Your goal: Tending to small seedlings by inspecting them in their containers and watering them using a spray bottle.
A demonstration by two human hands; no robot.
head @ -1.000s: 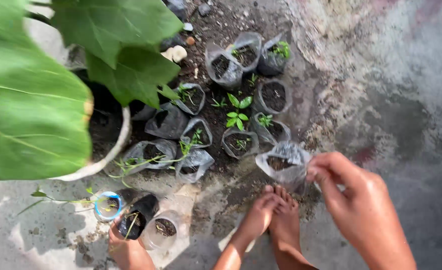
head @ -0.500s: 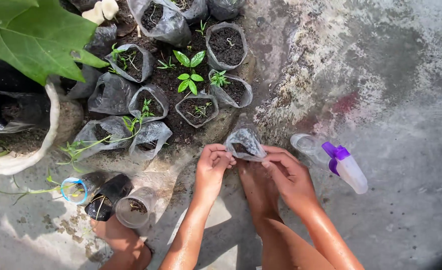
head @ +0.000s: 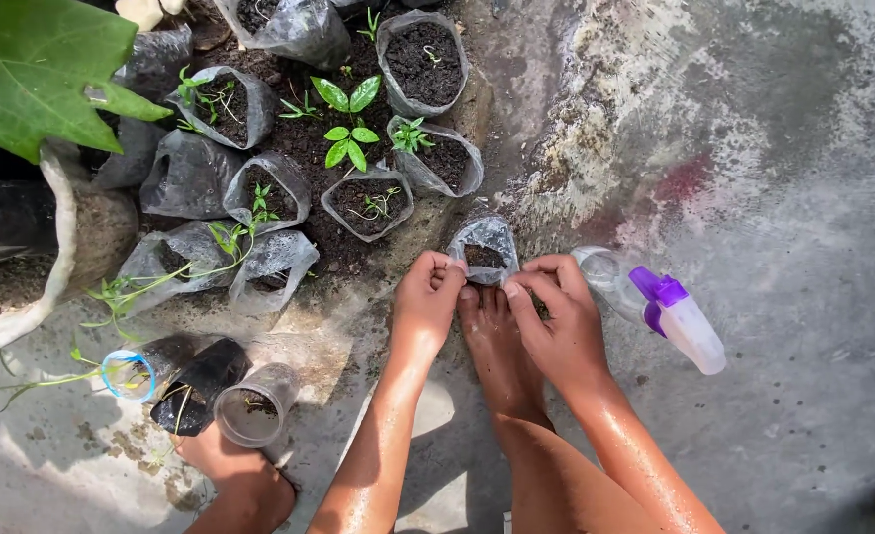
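Note:
Both my hands hold a small clear plastic bag of dark soil (head: pixel 484 247) just above my bare foot (head: pixel 495 346). My left hand (head: pixel 427 302) pinches the bag's left rim. My right hand (head: pixel 554 321) pinches its right rim. The bag sits at the near edge of a cluster of similar soil-filled seedling bags (head: pixel 368 203), several with small green sprouts. A leafy seedling (head: pixel 346 119) grows from the soil in the middle of the cluster.
A clear spray bottle with a purple nozzle (head: pixel 670 314) lies on the wet concrete (head: pixel 774 198) right of my right hand. Three small cups (head: pixel 195 386) lie tipped at lower left by my other foot (head: pixel 244 485). A large white sack pot (head: pixel 56 247) with broad green leaves (head: pixel 32 69) stands at left.
My left hand came up from lower left and joined my right hand on the bag. The view shifted right and down, bringing the spray bottle into view. The bag moved slightly up.

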